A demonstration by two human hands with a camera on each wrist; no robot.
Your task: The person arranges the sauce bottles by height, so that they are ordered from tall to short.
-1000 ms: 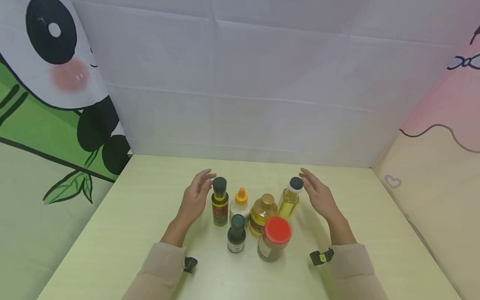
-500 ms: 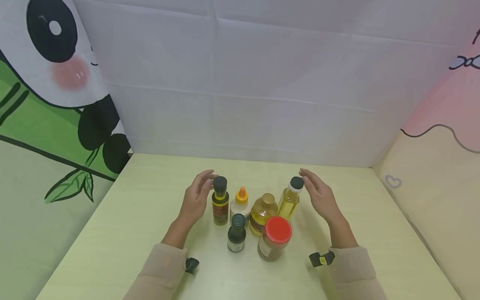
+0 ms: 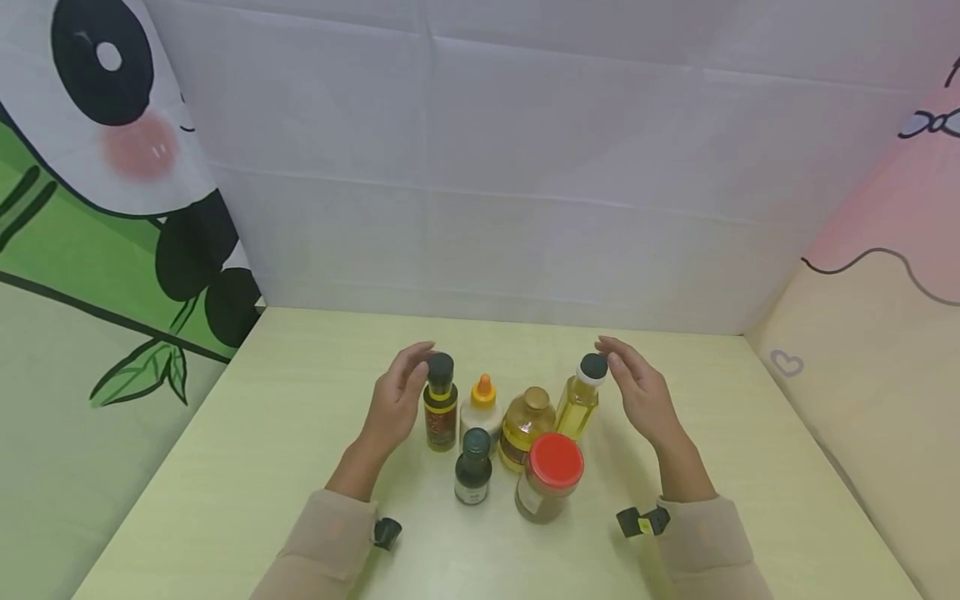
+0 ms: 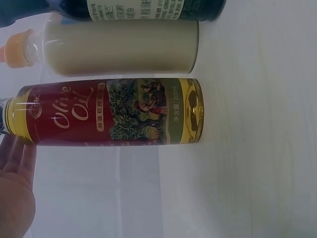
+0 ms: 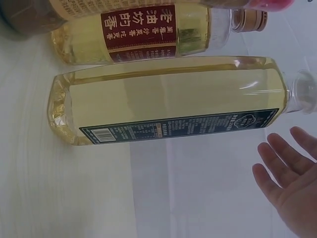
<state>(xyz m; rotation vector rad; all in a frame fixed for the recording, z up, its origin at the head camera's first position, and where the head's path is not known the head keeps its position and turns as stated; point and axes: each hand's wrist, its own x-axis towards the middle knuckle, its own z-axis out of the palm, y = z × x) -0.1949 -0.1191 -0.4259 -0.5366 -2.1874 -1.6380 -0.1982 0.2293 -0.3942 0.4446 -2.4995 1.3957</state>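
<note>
My left hand [image 3: 393, 407] is beside the dark-capped olive oil bottle [image 3: 441, 421], its loosely bent fingers at the height of the cap. In the left wrist view the fingers [image 4: 19, 161] come right up to the neck of that bottle, whose red label faces the camera. Opposite, my right hand [image 3: 647, 404] is held beside a tall oil bottle [image 3: 576, 410] with a dark green cap. Its fingers [image 5: 280, 158] are spread a little apart from the bottle's neck in the right wrist view. Neither hand grips anything.
Between the hands stand a squeeze bottle [image 3: 478, 419] with an orange tip, a round-shouldered oil bottle [image 3: 517, 433], a small dark bottle [image 3: 472, 475] and a red-lidded jar [image 3: 542, 497]. White sheeting [image 3: 487, 250] rises behind the pale table [image 3: 225, 483].
My left hand has shifted slightly right, closer to the olive oil bottle's cap. The right hand has barely moved, and the bottles and jar stand where they were.
</note>
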